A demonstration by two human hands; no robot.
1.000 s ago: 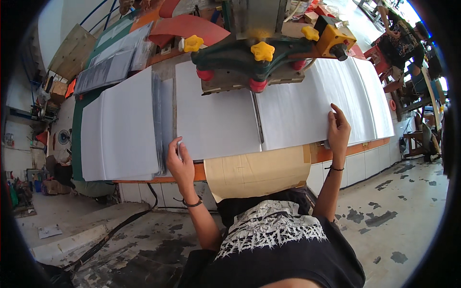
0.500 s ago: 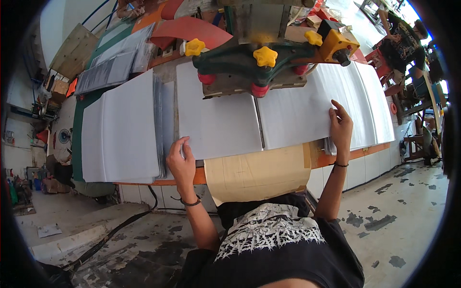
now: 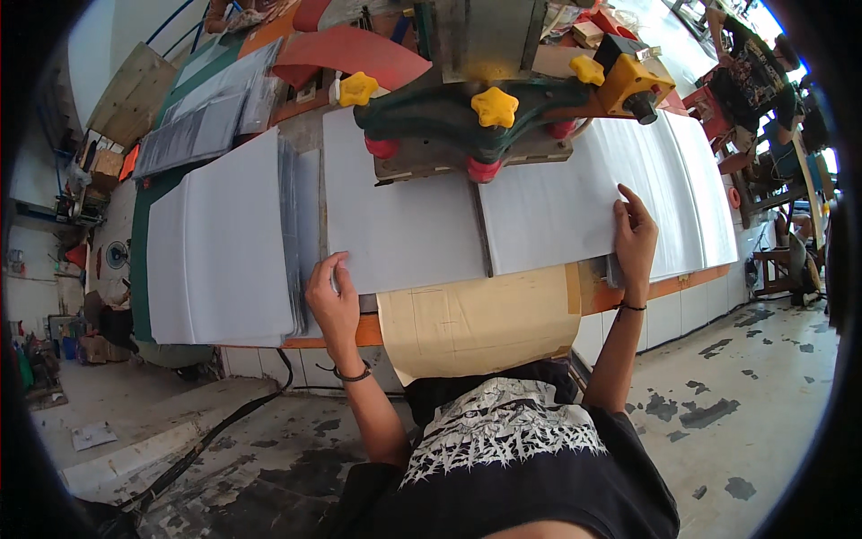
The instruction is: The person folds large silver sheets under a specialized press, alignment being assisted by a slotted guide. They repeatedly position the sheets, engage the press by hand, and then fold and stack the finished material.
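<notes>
Two white sheets lie side by side on the table under a dark green press head [image 3: 503,112], a dark gap between them. At the outer lower-left corner of the left sheet [image 3: 404,225] is my left hand [image 3: 334,296], thumb and forefinger apart at its edge. My right hand [image 3: 636,235] touches the right sheet [image 3: 548,216] near its right side, fingers slightly bent and spread. The press carries yellow star knobs [image 3: 494,107] and red collars [image 3: 483,169]. Its plate hides the sheets' far parts.
White sheet stacks stand at left [image 3: 229,238] and right [image 3: 664,198]. Tan paper [image 3: 480,323] hangs over the table's front edge. Farther left lie plastic-wrapped stacks [image 3: 193,135] and a curved red sheet [image 3: 350,54]. A yellow switch box [image 3: 628,79] sits beside the press. Another person [image 3: 750,72] is at far right.
My left hand and the left sheet have shifted slightly left in the picture. My right hand stays nearly where it was on the right sheet.
</notes>
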